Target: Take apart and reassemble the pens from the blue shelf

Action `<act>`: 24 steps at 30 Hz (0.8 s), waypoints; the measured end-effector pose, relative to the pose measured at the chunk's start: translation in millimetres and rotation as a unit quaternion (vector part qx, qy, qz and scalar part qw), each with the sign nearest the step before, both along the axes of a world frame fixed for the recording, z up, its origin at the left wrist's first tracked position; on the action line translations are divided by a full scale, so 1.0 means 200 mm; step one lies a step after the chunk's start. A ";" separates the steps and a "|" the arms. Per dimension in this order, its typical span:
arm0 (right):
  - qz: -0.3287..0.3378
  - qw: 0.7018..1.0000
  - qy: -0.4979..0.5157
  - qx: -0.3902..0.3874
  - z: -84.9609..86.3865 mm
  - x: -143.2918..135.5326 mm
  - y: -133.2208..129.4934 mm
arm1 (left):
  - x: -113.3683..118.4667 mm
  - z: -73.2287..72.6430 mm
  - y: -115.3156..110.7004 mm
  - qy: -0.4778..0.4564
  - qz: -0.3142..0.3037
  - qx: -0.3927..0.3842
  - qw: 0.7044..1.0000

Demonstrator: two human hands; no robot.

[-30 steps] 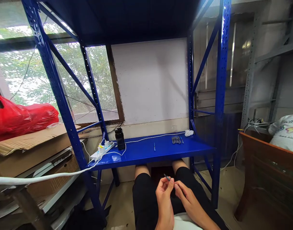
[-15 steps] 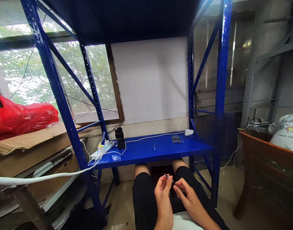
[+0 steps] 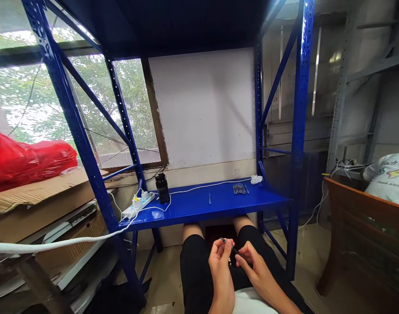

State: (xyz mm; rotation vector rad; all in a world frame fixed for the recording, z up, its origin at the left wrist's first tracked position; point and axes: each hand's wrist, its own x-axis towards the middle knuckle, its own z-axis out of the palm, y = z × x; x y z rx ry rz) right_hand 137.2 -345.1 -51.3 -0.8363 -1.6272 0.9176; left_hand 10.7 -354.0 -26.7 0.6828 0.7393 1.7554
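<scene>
Black pen [image 3: 236, 251], perhaps in parts, between left hand [image 3: 221, 258] and right hand [image 3: 256, 266], both pinched closed on it, apparently for steadiness; beyond the grip, dark pieces [image 3: 239, 189] lie rowed, likely for order.

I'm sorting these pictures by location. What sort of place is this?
Perhaps a storeroom or small workshop: there's a blue metal rack with a power strip on it, and a cardboard box beside the rack.

A window [image 3: 136, 100] adjoins a pale wall [image 3: 199, 109]; the floor [image 3: 168, 272] seems tiled.
</scene>
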 end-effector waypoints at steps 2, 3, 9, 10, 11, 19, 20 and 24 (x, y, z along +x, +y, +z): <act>0.005 1.000 -0.006 0.000 0.01 0.00 -0.01 | 0.00 0.00 0.00 -0.006 0.006 0.001 1.000; 0.007 1.000 -0.014 0.001 0.02 0.00 -0.02 | -0.01 0.00 0.00 -0.011 0.008 0.000 1.000; -0.005 0.997 -0.076 0.026 0.05 0.00 -0.02 | -0.01 0.02 0.00 -0.040 0.012 -0.020 0.999; -0.008 0.997 -0.076 0.027 0.06 0.00 -0.02 | -0.01 0.02 -0.01 -0.044 0.016 -0.020 0.999; -0.012 0.997 -0.076 0.025 0.06 0.00 -0.02 | -0.01 0.02 -0.01 -0.048 0.022 -0.019 0.998; -0.029 0.997 -0.071 0.006 0.07 0.00 -0.02 | -0.03 0.06 -0.02 -0.078 0.054 -0.010 0.995; -0.031 0.997 -0.073 0.006 0.07 0.00 -0.02 | -0.04 0.06 -0.02 -0.078 0.055 -0.010 0.995; -0.034 0.996 -0.079 0.011 0.07 0.00 -0.02 | -0.04 0.05 -0.02 -0.070 0.043 -0.009 0.997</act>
